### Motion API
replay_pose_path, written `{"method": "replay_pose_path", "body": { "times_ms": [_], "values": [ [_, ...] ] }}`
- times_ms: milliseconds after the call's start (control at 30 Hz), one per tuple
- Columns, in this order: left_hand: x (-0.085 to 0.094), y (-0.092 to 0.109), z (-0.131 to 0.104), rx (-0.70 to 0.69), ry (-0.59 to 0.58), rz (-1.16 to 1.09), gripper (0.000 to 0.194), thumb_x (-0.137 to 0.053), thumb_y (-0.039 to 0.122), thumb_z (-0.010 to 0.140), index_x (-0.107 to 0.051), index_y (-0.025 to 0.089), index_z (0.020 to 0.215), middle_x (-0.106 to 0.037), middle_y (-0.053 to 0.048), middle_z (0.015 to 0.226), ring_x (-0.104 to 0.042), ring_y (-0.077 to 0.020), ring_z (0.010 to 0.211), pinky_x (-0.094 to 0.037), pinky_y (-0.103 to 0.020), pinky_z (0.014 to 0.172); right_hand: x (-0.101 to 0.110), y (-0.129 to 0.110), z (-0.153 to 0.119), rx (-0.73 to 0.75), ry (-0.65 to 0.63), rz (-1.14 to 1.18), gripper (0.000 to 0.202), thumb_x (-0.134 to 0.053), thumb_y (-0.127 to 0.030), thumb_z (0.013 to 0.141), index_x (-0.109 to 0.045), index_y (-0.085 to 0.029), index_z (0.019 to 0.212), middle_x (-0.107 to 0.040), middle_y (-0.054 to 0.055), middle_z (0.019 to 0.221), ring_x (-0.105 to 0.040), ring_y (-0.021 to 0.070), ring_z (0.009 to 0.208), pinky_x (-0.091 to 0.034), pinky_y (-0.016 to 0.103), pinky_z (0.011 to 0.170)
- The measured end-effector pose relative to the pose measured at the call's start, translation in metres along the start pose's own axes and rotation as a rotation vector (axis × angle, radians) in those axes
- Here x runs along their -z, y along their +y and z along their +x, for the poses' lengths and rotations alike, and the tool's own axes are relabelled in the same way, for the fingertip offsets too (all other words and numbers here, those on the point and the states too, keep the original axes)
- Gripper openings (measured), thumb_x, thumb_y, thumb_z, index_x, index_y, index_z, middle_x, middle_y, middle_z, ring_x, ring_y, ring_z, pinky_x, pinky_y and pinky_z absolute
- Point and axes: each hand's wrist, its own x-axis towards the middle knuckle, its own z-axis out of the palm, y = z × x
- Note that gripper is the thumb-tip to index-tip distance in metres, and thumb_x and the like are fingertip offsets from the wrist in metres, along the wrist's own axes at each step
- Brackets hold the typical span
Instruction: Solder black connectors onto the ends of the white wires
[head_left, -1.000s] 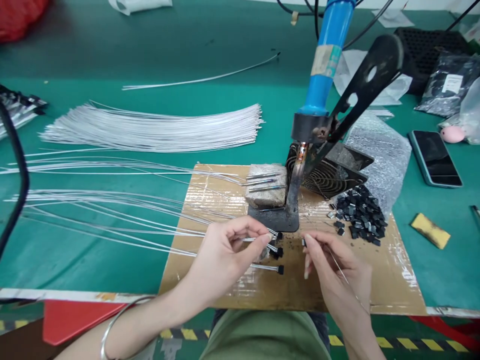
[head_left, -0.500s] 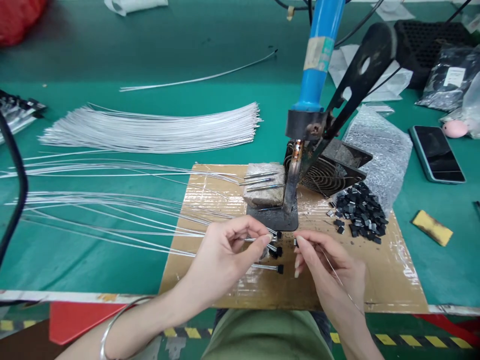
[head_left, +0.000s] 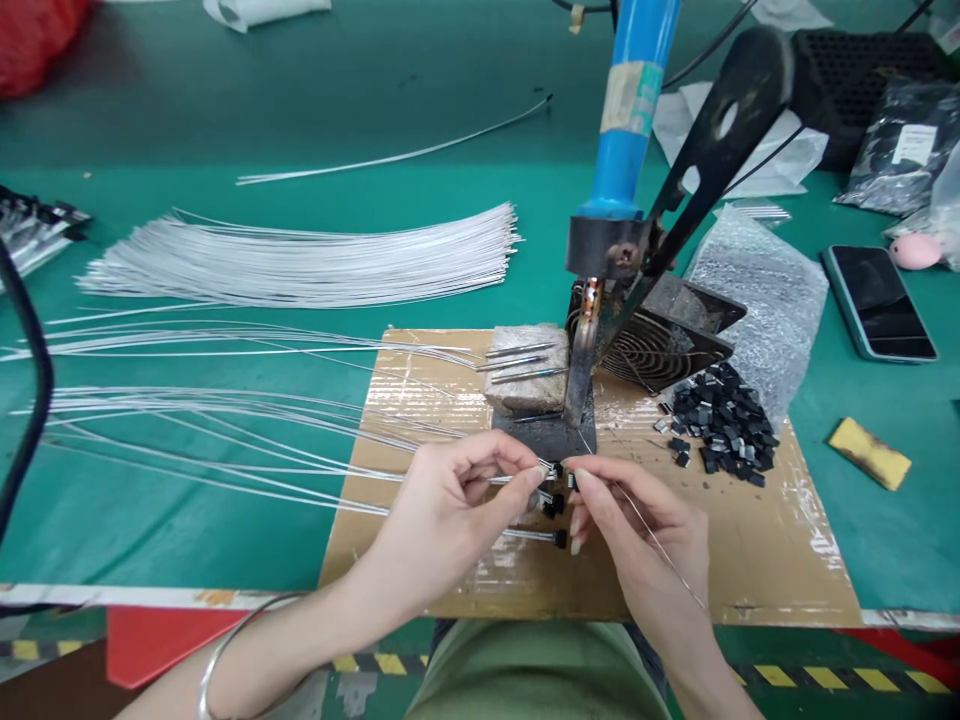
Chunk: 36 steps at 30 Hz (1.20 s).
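Observation:
My left hand (head_left: 457,515) is closed in a pinch on a thin white cable, whose end is hidden by the fingertips. Close beside it, my right hand (head_left: 649,535) pinches a small black connector (head_left: 572,481) between thumb and forefinger. A length of thin solder wire (head_left: 660,550) also runs through the right hand, its tip poking up toward the iron. Just above both hands stands a blue-handled soldering iron (head_left: 628,150), held tip-down in a black stand. Cables with black connectors (head_left: 559,539) on their ends lie under and beside my left fingers.
Cardboard (head_left: 757,560) covers the front work area. A worn block (head_left: 525,395) with metal-tipped cables on it, a small fan (head_left: 645,350) and a pile of black connectors (head_left: 724,425) sit around the iron. Further out lie a white cable bundle (head_left: 315,260), a phone (head_left: 879,302) and a yellow sponge (head_left: 870,453).
My right hand has moved left with the connector and solder wire, bringing them near my left fingertips. The solder's tip now shows below the iron. My left hand has stayed almost still.

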Motion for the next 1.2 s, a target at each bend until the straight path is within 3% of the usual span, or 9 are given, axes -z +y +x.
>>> {"method": "replay_pose_path", "body": {
  "times_ms": [300,800,900,1033,1200],
  "values": [
    [-0.002,0.005,-0.001,-0.013,-0.095,-0.059,0.017,-0.068,0.029,0.085,-0.071,0.015,0.076,-0.077,-0.007,0.08,-0.067,-0.016,0.07,-0.052,-0.025,0.062,-0.003,0.002,0.001,-0.058,-0.04,0.058,0.01,-0.075,-0.031,0.092,-0.083,-0.024,0.094,-0.07,-0.001,0.065,-0.062,0.0083,0.049,-0.056,0.016,0.046],
    [-0.007,0.003,0.001,0.014,-0.066,-0.136,0.015,-0.07,0.027,0.083,-0.071,0.015,0.076,-0.077,-0.006,0.079,-0.067,-0.0143,0.07,-0.051,-0.022,0.062,-0.003,0.003,0.002,-0.027,-0.024,0.046,0.011,-0.075,-0.033,0.093,-0.082,-0.025,0.093,-0.067,-0.003,0.064,-0.058,0.0073,0.046,-0.051,0.015,0.042],
    [-0.008,0.004,0.002,0.015,-0.056,-0.115,0.015,-0.07,0.027,0.082,-0.071,0.014,0.076,-0.075,-0.006,0.078,-0.065,-0.0138,0.068,-0.05,-0.022,0.061,0.001,0.003,0.0,0.025,-0.014,-0.079,0.014,-0.068,-0.034,0.099,-0.08,-0.027,0.101,-0.063,-0.003,0.072,-0.055,0.0067,0.05,-0.049,0.017,0.045],
    [-0.009,0.004,0.004,0.017,-0.025,-0.064,0.016,-0.071,0.029,0.08,-0.071,0.013,0.076,-0.073,-0.005,0.076,-0.058,-0.0116,0.061,-0.044,-0.021,0.054,0.006,0.001,-0.006,0.154,-0.001,-0.235,0.035,-0.041,-0.035,0.11,-0.074,-0.029,0.122,-0.058,-0.001,0.082,-0.054,0.0097,0.058,-0.048,0.023,0.053],
    [-0.007,0.006,0.007,0.012,-0.003,-0.025,0.017,-0.07,0.03,0.079,-0.071,0.014,0.076,-0.074,-0.007,0.078,-0.059,-0.0132,0.063,-0.044,-0.023,0.056,0.008,-0.006,-0.013,0.127,0.055,-0.37,0.031,-0.043,-0.03,0.108,-0.057,-0.026,0.136,-0.066,-0.004,0.075,-0.055,0.0124,0.059,-0.046,0.025,0.058]
  ]
}}
